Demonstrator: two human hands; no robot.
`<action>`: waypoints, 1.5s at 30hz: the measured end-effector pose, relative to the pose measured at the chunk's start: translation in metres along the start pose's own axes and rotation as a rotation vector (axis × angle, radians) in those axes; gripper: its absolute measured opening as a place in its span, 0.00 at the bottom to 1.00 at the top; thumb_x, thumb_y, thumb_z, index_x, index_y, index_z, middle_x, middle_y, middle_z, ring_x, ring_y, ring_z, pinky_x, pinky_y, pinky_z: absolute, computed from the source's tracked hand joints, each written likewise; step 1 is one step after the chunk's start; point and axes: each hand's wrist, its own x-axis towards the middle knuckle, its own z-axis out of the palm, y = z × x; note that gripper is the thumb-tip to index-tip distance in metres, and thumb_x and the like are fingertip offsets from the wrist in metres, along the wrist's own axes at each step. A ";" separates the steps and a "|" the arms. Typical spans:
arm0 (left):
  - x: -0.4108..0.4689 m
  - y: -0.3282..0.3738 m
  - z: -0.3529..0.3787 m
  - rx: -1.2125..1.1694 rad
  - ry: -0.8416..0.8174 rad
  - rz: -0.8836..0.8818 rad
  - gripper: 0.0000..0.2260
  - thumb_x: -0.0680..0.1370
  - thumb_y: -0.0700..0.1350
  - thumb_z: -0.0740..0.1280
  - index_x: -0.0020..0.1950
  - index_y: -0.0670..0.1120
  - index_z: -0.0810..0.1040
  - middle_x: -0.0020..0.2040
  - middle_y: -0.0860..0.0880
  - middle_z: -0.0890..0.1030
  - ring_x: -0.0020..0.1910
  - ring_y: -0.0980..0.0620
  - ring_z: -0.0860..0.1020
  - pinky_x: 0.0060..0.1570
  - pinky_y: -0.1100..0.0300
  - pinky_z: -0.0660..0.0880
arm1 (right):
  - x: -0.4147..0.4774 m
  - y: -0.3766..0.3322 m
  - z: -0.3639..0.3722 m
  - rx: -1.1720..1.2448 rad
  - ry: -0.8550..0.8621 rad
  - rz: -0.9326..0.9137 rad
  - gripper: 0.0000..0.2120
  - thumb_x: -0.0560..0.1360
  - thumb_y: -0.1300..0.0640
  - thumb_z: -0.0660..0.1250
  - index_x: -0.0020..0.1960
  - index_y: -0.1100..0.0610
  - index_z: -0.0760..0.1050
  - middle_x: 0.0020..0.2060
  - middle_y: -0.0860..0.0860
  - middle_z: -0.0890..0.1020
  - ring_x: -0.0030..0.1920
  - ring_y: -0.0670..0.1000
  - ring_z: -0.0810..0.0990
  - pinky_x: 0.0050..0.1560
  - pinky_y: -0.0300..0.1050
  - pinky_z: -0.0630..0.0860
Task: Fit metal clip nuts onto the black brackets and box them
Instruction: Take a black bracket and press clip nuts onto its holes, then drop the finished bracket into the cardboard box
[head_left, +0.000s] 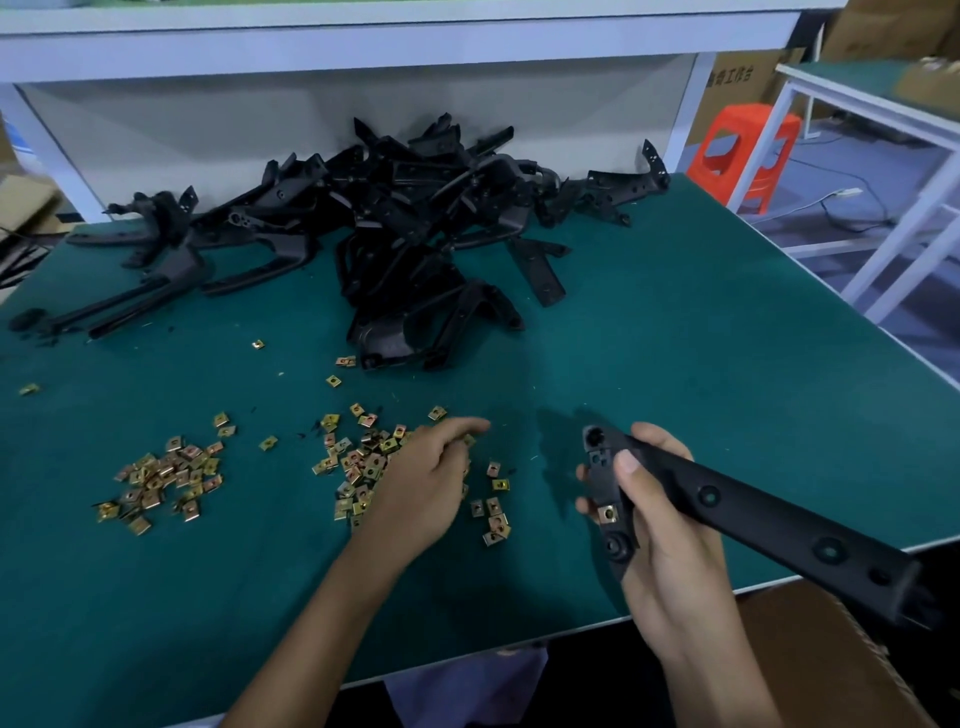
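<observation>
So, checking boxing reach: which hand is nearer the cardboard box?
Right. The right hand, gripping a bracket, is just beside the box; the left hand is further left, over the nuts.

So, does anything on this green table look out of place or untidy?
Nothing looks damaged, but the clip nuts lie loose in two spread heaps, and a few strays sit far off, one near the left edge of the table. The black brackets are a tangled pile at the back.

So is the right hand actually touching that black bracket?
Touching. The head view shows the right hand curled round the black bracket, thumb pressed on its face.
</observation>
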 end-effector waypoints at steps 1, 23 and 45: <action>-0.003 0.002 -0.002 -0.066 0.007 -0.018 0.15 0.85 0.45 0.57 0.56 0.64 0.78 0.40 0.58 0.74 0.34 0.59 0.71 0.33 0.70 0.69 | 0.000 0.000 0.002 0.015 -0.012 0.005 0.16 0.72 0.57 0.70 0.59 0.55 0.74 0.52 0.54 0.84 0.48 0.55 0.85 0.41 0.44 0.81; -0.058 0.059 0.008 -0.836 0.013 -0.101 0.06 0.77 0.37 0.70 0.51 0.46 0.82 0.45 0.46 0.81 0.42 0.52 0.76 0.40 0.61 0.72 | -0.014 0.004 0.036 0.278 -0.214 0.138 0.27 0.64 0.51 0.84 0.59 0.53 0.78 0.61 0.60 0.82 0.60 0.58 0.82 0.56 0.50 0.81; -0.046 0.027 0.031 -0.276 -0.269 0.079 0.23 0.67 0.69 0.69 0.57 0.58 0.82 0.49 0.53 0.87 0.41 0.60 0.83 0.36 0.69 0.79 | -0.055 -0.094 -0.132 0.653 0.640 -0.077 0.18 0.75 0.47 0.72 0.56 0.60 0.76 0.41 0.54 0.83 0.37 0.48 0.83 0.37 0.36 0.81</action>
